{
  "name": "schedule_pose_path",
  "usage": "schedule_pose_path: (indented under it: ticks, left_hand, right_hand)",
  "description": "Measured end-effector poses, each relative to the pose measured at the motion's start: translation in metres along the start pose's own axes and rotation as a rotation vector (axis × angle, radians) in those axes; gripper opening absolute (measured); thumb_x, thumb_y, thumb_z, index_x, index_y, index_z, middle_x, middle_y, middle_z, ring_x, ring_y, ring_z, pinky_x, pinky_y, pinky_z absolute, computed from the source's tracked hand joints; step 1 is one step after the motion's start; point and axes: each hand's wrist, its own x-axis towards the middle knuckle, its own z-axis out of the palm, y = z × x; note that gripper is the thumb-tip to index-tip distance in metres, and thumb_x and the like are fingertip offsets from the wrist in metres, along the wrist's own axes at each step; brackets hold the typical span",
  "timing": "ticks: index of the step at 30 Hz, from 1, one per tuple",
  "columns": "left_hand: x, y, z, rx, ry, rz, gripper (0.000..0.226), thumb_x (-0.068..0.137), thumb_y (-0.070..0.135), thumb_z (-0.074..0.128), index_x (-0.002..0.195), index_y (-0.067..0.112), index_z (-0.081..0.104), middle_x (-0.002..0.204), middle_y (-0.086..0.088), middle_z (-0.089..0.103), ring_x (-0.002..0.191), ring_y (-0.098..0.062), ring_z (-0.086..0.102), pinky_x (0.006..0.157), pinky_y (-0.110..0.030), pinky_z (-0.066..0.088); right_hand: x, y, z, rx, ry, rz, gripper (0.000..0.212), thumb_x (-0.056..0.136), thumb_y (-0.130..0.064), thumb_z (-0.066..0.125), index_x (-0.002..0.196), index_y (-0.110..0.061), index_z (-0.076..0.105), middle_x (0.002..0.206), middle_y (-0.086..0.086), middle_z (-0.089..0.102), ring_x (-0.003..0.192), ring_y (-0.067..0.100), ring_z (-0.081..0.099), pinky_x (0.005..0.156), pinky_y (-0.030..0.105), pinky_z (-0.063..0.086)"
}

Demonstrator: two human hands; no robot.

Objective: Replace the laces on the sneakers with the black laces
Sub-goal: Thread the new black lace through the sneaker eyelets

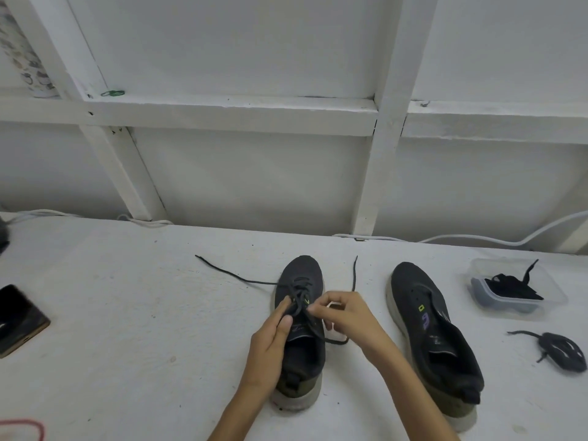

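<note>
Two dark sneakers stand on the white table, toes pointing away. The left sneaker (299,272) has a dark lace (235,275) threaded through its lower eyelets, with loose ends trailing far left and to the upper right. My left hand (270,332) holds the sneaker's left side at the tongue. My right hand (343,313) pinches the lace over the eyelets. The right sneaker (429,319) has no lace. A clear plastic container (553,297) at the right holds black laces (512,286). A bundled dark lace (560,346) lies on the table below it.
A phone (19,316) lies at the table's left edge. White cables (477,238) run along the back by the white framed wall. A red loop (28,424) shows at the bottom left corner.
</note>
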Motion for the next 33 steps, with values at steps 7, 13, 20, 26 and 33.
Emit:
schedule_pose_path:
  ticks: [7,13,20,26,33]
  left_hand:
    - [-0.002,0.001,0.001,-0.035,0.015,-0.015,0.041,0.102,0.026,0.043,0.143,0.023,0.046,0.14,0.008,0.053,0.128,-0.005,0.048,0.098,-0.005,0.039]
    - [-0.002,0.002,0.002,-0.048,0.038,-0.002,0.038,0.102,0.025,0.043,0.14,0.024,0.048,0.139,0.006,0.054,0.13,-0.008,0.048,0.107,-0.022,0.04]
    - [-0.001,0.0,0.001,-0.033,0.023,-0.013,0.039,0.102,0.028,0.043,0.141,0.025,0.049,0.136,0.006,0.056,0.125,-0.007,0.051,0.095,-0.008,0.042]
    - [-0.002,-0.001,0.0,-0.034,0.025,0.0,0.039,0.102,0.028,0.043,0.141,0.023,0.049,0.135,0.003,0.058,0.125,-0.01,0.053,0.105,-0.027,0.044]
    - [-0.002,0.001,0.001,-0.066,0.028,-0.019,0.038,0.103,0.027,0.043,0.14,0.025,0.049,0.133,0.006,0.057,0.123,-0.008,0.053,0.1,-0.019,0.044]
  right_hand:
    - [0.014,-0.009,-0.013,0.057,0.104,0.041,0.022,0.089,-0.033,0.069,0.083,-0.012,0.071,0.06,-0.011,0.059,0.054,0.007,0.048,0.052,0.021,0.035]
    - [0.004,0.003,-0.005,-0.062,-0.053,0.046,0.017,0.082,-0.027,0.077,0.075,-0.013,0.071,0.061,-0.001,0.058,0.053,0.007,0.046,0.05,0.017,0.034]
    - [0.011,-0.006,-0.017,0.262,0.306,0.023,0.017,0.091,-0.023,0.068,0.083,-0.008,0.068,0.071,-0.005,0.06,0.056,0.011,0.047,0.053,0.022,0.035]
    - [-0.001,0.009,-0.001,-0.018,0.031,0.05,0.015,0.081,-0.022,0.079,0.077,-0.01,0.072,0.057,-0.008,0.058,0.051,0.006,0.046,0.049,0.015,0.034]
    - [0.011,0.002,-0.02,0.385,0.393,0.016,0.017,0.091,-0.023,0.068,0.084,-0.007,0.067,0.078,0.002,0.059,0.055,0.01,0.044,0.051,0.021,0.032]
